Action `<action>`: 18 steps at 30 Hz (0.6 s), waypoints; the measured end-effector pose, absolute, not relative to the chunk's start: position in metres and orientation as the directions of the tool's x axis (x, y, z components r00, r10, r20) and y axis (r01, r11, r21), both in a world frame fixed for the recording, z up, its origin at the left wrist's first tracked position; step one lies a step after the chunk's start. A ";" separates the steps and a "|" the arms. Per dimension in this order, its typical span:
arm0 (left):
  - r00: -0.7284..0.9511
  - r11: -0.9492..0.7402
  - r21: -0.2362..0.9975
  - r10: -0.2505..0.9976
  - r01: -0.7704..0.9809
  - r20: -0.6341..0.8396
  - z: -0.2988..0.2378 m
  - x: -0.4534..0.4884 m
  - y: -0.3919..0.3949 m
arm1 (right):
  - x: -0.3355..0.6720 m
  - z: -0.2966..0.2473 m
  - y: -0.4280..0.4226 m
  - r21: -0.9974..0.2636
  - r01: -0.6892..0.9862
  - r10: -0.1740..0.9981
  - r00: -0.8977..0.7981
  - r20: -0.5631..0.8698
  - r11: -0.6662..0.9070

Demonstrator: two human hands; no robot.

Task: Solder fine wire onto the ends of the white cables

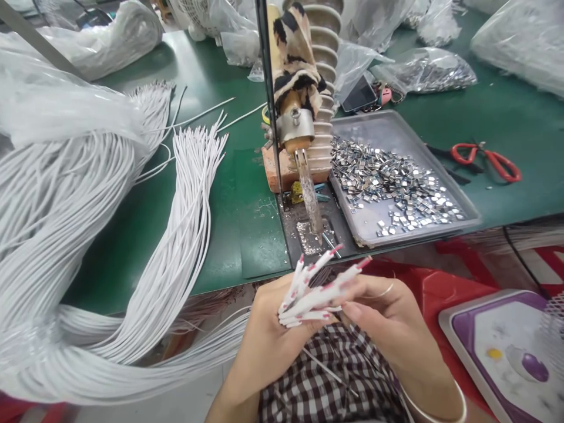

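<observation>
A: Quick one. Hands?
B: Left hand (264, 329) is wrapped round a bunch of white wires (308, 296), ends fanned out past the thumb. Right hand (392, 320) has thumb and fingertips nearly together, pinching in among those ends. How many strands it has, can't tell; the fingers cover them.
A: Where's the bunch exactly?
B: Ends over the lap, just off the near edge of the table (529, 135), on the person's side of the soldering iron (311, 200). Lengths sag away to the left.
A: Main risk?
B: Slipping out of line, I'd say. The ends splay at different angles and heights, so if the left hand loosens, some could slide back into the fist.
A: Burns?
B: Possible if the iron is hot, which I can't tell. Its tip points down towards the hands, and the reddish ends sit near it. A careless lift could touch skin or melt a coating.
A: Snags?
B: Yep. The hanging lengths could tug the bunch backwards if they catch. A loose strand (332, 373) lies across the checked cloth (317, 402), likely to get missed.
A: Tray (374, 123)?
B: Right of the iron, full of small metal pieces (388, 182). An elbow bump could scatter them. Next clip.
</observation>
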State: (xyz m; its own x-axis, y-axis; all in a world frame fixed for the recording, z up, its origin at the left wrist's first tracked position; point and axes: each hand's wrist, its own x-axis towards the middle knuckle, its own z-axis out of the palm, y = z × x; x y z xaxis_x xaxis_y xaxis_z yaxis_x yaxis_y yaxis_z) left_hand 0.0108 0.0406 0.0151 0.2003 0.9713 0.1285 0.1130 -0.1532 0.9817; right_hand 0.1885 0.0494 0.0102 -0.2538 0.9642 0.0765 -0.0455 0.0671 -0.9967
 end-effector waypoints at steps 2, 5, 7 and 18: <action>0.190 -0.157 0.981 0.973 0.111 0.134 0.011 0.009 0.039 | 0.189 0.013 0.049 -0.998 0.006 0.957 -0.284 -0.065 -0.066; 0.151 -0.094 0.995 0.984 0.023 0.090 0.003 0.006 0.036 | 0.192 0.023 0.056 -0.989 0.096 0.914 -0.381 -0.138 -0.109; 0.067 -0.037 0.997 0.997 -0.063 0.041 -0.003 0.004 0.035 | 0.199 0.028 0.070 -0.961 0.272 0.957 -0.289 -0.032 0.051; -0.089 0.093 0.951 0.988 -0.294 -0.124 -0.002 0.016 0.041 | 0.239 0.017 0.167 -0.361 0.932 0.957 0.073 0.282 0.035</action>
